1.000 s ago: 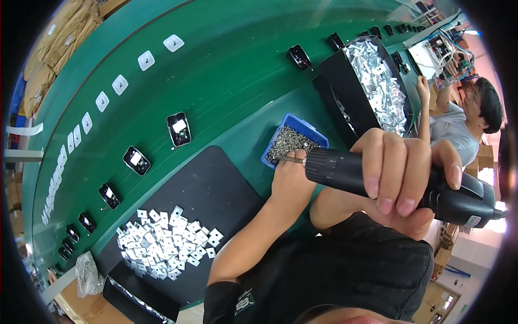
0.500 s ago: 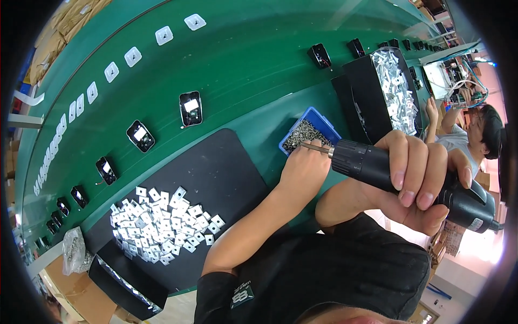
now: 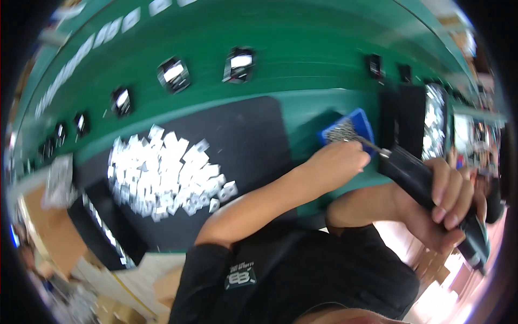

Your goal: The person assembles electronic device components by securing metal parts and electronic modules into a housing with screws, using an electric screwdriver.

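My right hand (image 3: 443, 190) is wrapped round a black electric screwdriver (image 3: 406, 171), its thin bit slanting up and left. My left hand (image 3: 344, 162) has its fingers drawn together at the near edge of a small blue bin (image 3: 363, 122), close by the bit's tip. Whether those fingers hold anything is hidden and blurred. Small metal screws (image 3: 341, 131) fill part of the bin. Left of my left forearm, a heap of small white square pieces (image 3: 167, 175) lies on a black mat (image 3: 251, 127).
Black housings with white rectangles (image 3: 239, 66) stand spaced along the green surface (image 3: 302, 54) beyond the mat. A black box (image 3: 413, 121) of shiny pieces stands right of the bin. Another black box (image 3: 105, 232) and a clear plastic bag (image 3: 58, 181) are at the left.
The view has swung, so the mat, bin and housings appear shifted, and the picture is blurrier. My left hand stays by the bin's near edge; the screwdriver, still in my right hand, tilts more steeply.
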The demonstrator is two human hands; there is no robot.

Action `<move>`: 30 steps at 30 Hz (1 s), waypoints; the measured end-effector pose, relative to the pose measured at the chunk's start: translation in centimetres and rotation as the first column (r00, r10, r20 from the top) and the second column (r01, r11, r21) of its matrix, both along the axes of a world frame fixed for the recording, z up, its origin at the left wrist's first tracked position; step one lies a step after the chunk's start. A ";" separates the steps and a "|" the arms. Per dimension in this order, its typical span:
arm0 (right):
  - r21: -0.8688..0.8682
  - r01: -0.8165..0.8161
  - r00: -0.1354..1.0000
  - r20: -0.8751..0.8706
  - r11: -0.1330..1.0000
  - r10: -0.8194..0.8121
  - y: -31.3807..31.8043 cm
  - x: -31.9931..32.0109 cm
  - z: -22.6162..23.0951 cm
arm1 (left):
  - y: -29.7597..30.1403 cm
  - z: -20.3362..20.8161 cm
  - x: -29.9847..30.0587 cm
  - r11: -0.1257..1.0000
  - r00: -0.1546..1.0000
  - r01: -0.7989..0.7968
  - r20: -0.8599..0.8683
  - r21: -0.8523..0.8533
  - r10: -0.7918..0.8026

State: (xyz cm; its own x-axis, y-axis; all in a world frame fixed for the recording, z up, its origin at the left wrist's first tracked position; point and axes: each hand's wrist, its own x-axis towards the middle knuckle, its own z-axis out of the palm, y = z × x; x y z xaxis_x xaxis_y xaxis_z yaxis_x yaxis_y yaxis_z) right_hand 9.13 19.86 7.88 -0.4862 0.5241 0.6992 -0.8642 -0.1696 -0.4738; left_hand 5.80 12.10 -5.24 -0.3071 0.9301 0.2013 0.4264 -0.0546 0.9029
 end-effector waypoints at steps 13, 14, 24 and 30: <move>-0.085 -0.142 0.990 0.005 0.986 0.143 1.3 0.5 0.3 | -5.7 4.9 -6.7 0.986 0.935 -0.089 0.353 0.139 0.035; -0.105 -0.166 0.986 0.002 0.981 0.167 1.5 0.7 0.4 | -5.6 4.7 -6.7 0.969 0.905 -0.136 0.424 0.208 0.036; -0.149 -0.210 0.978 -0.011 0.966 0.210 1.2 1.6 1.1 | -4.8 4.2 -6.9 0.773 0.963 -0.249 0.231 0.583 0.136; -0.155 -0.214 0.977 -0.019 0.964 0.214 1.3 1.5 1.3 | -4.3 4.4 -6.7 0.713 0.954 -0.292 0.244 0.638 0.172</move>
